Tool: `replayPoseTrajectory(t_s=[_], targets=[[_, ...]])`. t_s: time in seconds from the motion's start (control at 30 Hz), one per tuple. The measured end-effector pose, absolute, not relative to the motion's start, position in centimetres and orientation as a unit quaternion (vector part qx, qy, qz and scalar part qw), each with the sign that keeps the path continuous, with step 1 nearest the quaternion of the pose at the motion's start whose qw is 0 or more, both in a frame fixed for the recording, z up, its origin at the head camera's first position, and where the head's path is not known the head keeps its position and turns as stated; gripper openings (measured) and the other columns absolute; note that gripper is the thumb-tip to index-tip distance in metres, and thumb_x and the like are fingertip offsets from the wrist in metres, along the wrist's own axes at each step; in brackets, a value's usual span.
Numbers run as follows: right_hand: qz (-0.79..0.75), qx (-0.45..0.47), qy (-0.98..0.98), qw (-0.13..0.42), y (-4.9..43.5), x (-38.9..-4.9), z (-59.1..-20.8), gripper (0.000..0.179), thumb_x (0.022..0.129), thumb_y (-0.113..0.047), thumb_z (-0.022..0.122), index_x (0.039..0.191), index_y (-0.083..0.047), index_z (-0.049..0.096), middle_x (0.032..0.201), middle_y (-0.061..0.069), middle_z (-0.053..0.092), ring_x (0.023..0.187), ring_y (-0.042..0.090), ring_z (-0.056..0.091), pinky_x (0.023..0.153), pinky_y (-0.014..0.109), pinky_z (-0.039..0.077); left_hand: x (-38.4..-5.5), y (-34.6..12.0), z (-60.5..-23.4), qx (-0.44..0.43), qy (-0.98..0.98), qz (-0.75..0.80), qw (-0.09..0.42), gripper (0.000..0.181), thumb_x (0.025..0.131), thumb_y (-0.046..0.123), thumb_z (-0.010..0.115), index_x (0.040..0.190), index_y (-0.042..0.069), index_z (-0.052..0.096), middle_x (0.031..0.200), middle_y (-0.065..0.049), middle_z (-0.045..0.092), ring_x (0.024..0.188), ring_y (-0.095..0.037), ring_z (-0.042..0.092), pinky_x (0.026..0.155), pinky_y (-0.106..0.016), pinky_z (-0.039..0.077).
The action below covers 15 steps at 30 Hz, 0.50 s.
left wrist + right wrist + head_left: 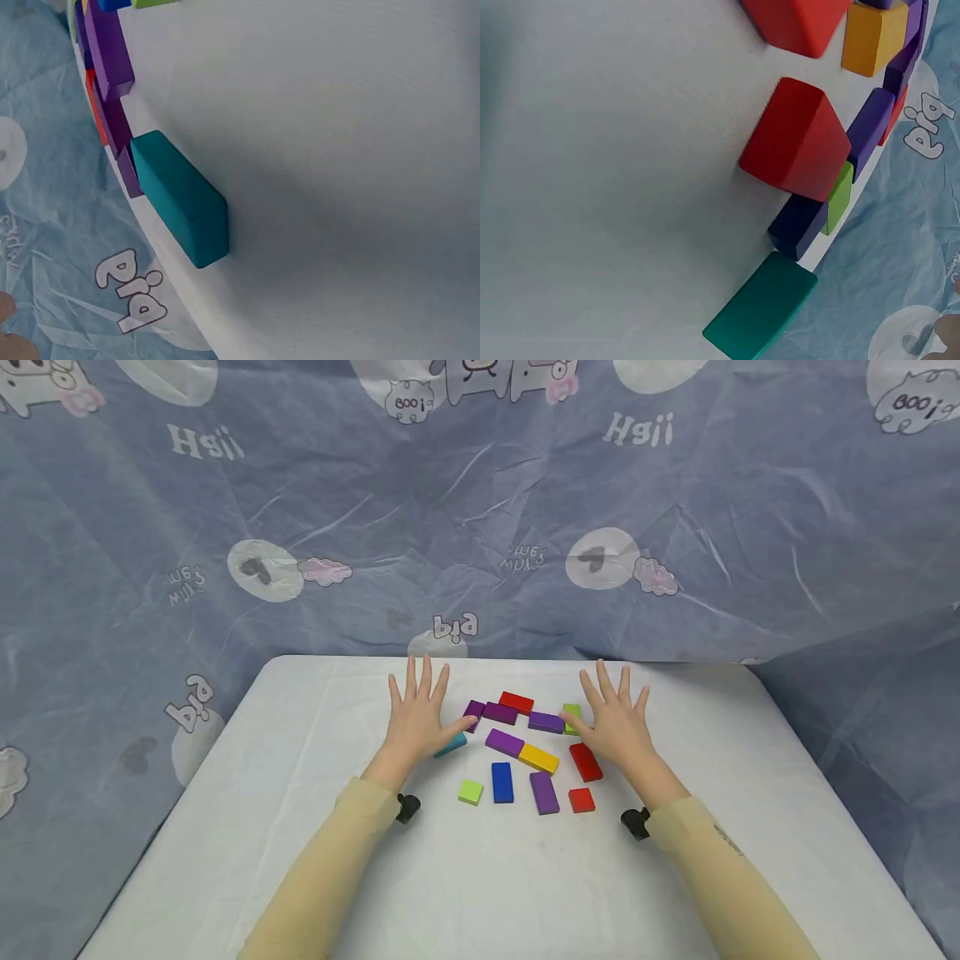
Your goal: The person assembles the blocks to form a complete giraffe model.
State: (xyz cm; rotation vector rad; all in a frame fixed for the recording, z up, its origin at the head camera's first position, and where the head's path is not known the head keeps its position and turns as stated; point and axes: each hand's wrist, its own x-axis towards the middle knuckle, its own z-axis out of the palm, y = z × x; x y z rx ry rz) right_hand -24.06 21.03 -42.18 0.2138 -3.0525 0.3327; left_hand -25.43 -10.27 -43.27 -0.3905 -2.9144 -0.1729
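Note:
Fingers spread wide, my left hand (414, 722) hovers palm down at the left of a group of coloured blocks. Its thumb overlaps a dark purple block (472, 714), and a teal block (184, 202) lies beside the palm. On the other side, my right hand (617, 727) is spread the same way, its thumb over a lime green block (572, 714). Nearest it is a red block (586, 762). The right wrist view also shows a second teal block (761, 307) and a dark navy block (798, 226), both hidden under that hand in the head view. Neither hand holds anything.
Between the hands lie a yellow block (538, 758), a blue block (502, 782), several purple blocks (544, 793), and small lime (470, 792) and red (581, 800) ones. The white table (480, 885) meets a patterned blue-grey cloth (450, 510) at its back edge.

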Motion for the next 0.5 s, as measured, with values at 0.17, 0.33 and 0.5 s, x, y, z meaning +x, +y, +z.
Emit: replayPoseTrajectory(t_s=[0.17, 0.33, 0.5], targets=[[0.107, 0.085, -0.99, 0.043, 20.9, -23.2, -42.7, 0.087, 0.092, -0.055, 0.058, 0.158, -0.012, 0.02, 0.166, 0.019, 0.004, 0.148, 0.052, -0.008, 0.11, 0.076, -0.01, -24.6, -10.4, -43.6, -0.14, -0.984, -0.06, 0.096, 0.1, 0.086, 0.076, 0.048, 0.159, 0.016, 0.017, 0.166, -0.018, 0.006, 0.152, -0.042, 0.001, 0.117, -0.069, 0.005], [0.109, 0.101, -0.988, 0.046, 20.6, -22.0, -43.1, 0.086, 0.092, -0.055, 0.058, 0.158, -0.013, 0.022, 0.165, 0.019, 0.007, 0.148, 0.053, -0.004, 0.11, 0.076, -0.007, -23.7, -10.4, -44.3, -0.155, -0.982, -0.061, 0.094, 0.1, 0.085, 0.077, 0.047, 0.159, 0.016, 0.018, 0.165, -0.019, 0.009, 0.152, -0.043, 0.003, 0.117, -0.069, 0.005], [0.108, 0.119, -0.986, 0.048, 20.1, -20.6, -43.5, 0.086, 0.091, -0.057, 0.058, 0.157, -0.013, 0.025, 0.165, 0.018, 0.01, 0.148, 0.053, 0.001, 0.11, 0.077, -0.004, -22.5, -10.2, -44.7, -0.174, -0.98, -0.062, 0.077, 0.099, 0.086, 0.075, 0.048, 0.159, 0.016, 0.017, 0.165, -0.018, 0.01, 0.153, -0.041, 0.003, 0.118, -0.068, 0.006]])
